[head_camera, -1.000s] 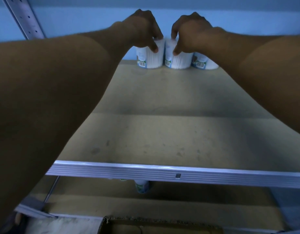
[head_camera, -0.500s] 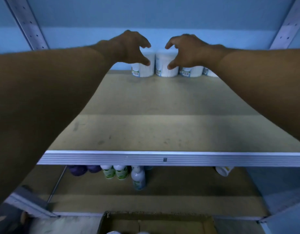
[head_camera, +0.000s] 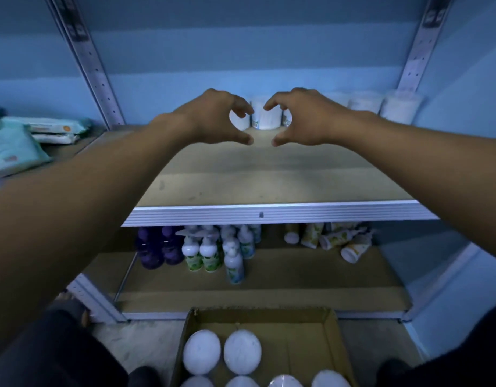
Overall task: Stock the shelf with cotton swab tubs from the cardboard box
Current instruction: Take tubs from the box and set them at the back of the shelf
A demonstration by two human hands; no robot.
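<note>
A: And the hands are off! A second ago both were clamped on two cotton swab tubs at the back of the shelf (head_camera: 269, 174); now the left hand (head_camera: 213, 118) and right hand (head_camera: 305, 115) have pulled back toward the front, each grip half open, fingers loosely curved, nothing in either.

B: So that pair is delivered?

A: I'd call it that. The placed tub (head_camera: 265, 117) shows between the hands, upright against the back wall, with more tubs (head_camera: 380, 106) in a row to its right. The view has dropped too, and the cardboard box (head_camera: 332, 331) on the floor below now shows plenty of white lids (head_camera: 202, 351) waiting.

B: Next trip, then?

A: Likely down to the box. The shelf board is bare across its front half, so there is space.

B: And around it?

A: Blue wall, perforated metal uprights (head_camera: 93, 65), pump bottles (head_camera: 210, 252) on the lower shelf, tubes (head_camera: 353, 247) tipped over beside them, wipe packs (head_camera: 15, 149) on the left.
</note>
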